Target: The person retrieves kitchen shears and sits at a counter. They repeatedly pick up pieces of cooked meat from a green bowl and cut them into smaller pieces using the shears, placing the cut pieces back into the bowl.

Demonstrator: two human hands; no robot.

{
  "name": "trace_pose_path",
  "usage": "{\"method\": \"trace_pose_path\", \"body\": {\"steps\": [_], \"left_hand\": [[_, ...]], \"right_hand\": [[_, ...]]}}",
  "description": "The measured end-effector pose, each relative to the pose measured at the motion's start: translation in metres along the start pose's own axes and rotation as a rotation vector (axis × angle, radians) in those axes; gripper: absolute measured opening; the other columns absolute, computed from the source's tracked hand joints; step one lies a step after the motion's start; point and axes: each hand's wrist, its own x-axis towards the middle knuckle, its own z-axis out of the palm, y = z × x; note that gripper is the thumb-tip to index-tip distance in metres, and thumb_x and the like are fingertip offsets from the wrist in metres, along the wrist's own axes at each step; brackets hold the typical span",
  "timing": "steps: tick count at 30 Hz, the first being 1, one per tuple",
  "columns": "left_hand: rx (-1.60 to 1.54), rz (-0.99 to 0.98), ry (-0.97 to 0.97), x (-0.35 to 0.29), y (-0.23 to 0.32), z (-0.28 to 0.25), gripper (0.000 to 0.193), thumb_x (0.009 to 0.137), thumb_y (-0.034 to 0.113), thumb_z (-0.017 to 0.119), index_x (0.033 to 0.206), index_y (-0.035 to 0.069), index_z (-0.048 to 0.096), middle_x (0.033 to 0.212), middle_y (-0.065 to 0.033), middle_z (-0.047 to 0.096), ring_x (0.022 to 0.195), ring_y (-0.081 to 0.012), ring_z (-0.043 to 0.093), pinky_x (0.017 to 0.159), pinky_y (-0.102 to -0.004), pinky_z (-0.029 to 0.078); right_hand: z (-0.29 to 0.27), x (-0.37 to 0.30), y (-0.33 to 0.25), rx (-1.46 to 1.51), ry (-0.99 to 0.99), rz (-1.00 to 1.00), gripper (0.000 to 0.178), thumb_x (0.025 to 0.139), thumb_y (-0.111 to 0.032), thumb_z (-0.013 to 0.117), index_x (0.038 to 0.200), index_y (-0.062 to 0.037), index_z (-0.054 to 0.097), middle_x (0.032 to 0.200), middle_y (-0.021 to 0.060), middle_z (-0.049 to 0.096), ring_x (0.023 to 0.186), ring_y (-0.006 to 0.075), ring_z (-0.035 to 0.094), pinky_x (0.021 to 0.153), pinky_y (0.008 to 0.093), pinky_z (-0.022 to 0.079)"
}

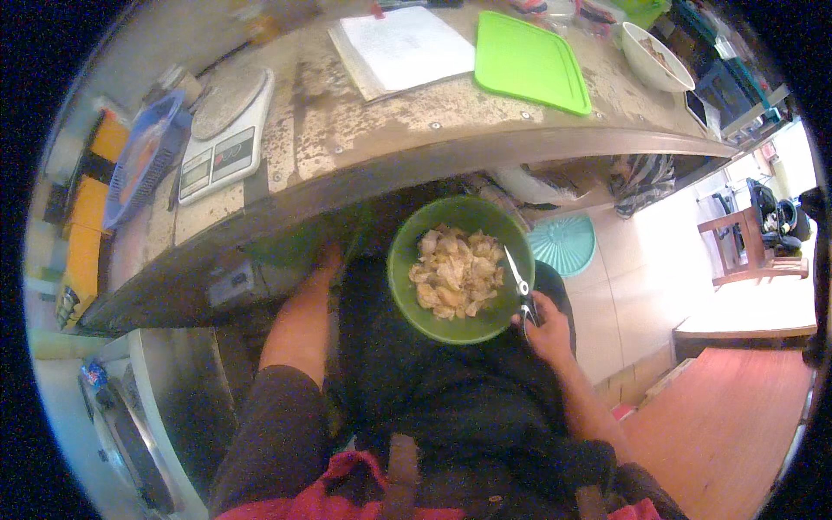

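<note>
A deep green bowl (404, 301) sits over my lap, with a heap of pale yellowish-white pieces (455, 273) inside; I cannot make out their exact kind. My right hand (548, 328) grips scissors (523, 293) by their black handles at the bowl's right rim. Their bright blades point up and lean over the edge of the bowl. My left arm stretches forward under the counter, where my left hand (330, 262) is beside a dark green container (299, 247) in shadow. The fingers of that hand are too dark and blurred to read.
On the counter (321, 147) are a white kitchen scale (227, 143), a blue basket (146, 160), papers (403, 48), a bright green lid (530, 65) and a white bowl (657, 59). A turquoise ribbed piece (563, 244) lies low at right, near a wooden surface (724, 433).
</note>
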Motion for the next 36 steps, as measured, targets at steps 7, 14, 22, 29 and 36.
{"method": "trace_pose_path", "body": {"steps": [7,14,22,29,36], "left_hand": [[-0.045,0.016,0.069,-0.006,-0.022,-0.028,0.033,0.088,0.021,0.05,0.114,0.005,0.061,0.106,-0.0213,0.065,0.097,-0.039,0.062,0.083,-0.0474,0.049],[-0.322,0.08,0.571,-0.1,0.044,-0.102,0.029,0.082,0.009,0.056,0.11,0.006,0.064,0.1,-0.0194,0.067,0.091,-0.0363,0.064,0.079,-0.045,0.051],[-0.361,0.513,0.245,-0.185,0.221,-0.093,0.043,0.078,0.019,0.067,0.119,0.009,0.061,0.112,-0.0178,0.062,0.106,-0.034,0.058,0.087,-0.0434,0.049],[-0.28,0.525,0.224,-0.18,0.25,-0.029,0.057,0.073,0.014,0.066,0.129,0.011,0.054,0.135,-0.0242,0.041,0.11,-0.0397,0.054,0.091,-0.0456,0.047],[-0.63,0.456,0.314,-0.18,0.235,-0.028,0.035,0.073,0.012,0.067,0.107,0.007,0.06,0.111,-0.0214,0.06,0.094,-0.0398,0.061,0.083,-0.043,0.051]], "right_hand": [[-0.002,-0.002,0.004,0.032,0.039,-0.028,0.054,0.072,-0.03,0.08,0.119,-0.012,0.058,0.088,0.0116,0.069,0.075,0.0265,0.068,0.067,0.036,0.053],[-0.013,-0.008,-0.013,0.047,0.025,0.041,0.055,0.072,-0.03,0.08,0.12,-0.0146,0.058,0.082,0.0119,0.068,0.067,0.0261,0.067,0.062,0.0362,0.052],[-0.016,-0.012,-0.016,-0.024,0.004,-0.019,0.054,0.073,-0.032,0.077,0.121,-0.0152,0.057,0.08,0.0117,0.068,0.068,0.0288,0.066,0.062,0.0381,0.052],[-0.01,-0.016,-0.012,-0.084,-0.023,-0.004,0.056,0.072,-0.029,0.079,0.121,-0.0128,0.057,0.093,0.0125,0.069,0.083,0.0288,0.068,0.072,0.0367,0.052],[-0.008,-0.014,-0.015,-0.126,-0.02,0.0,0.057,0.073,-0.036,0.078,0.12,-0.0123,0.057,0.094,0.014,0.069,0.084,0.0311,0.068,0.074,0.0404,0.053]]}}
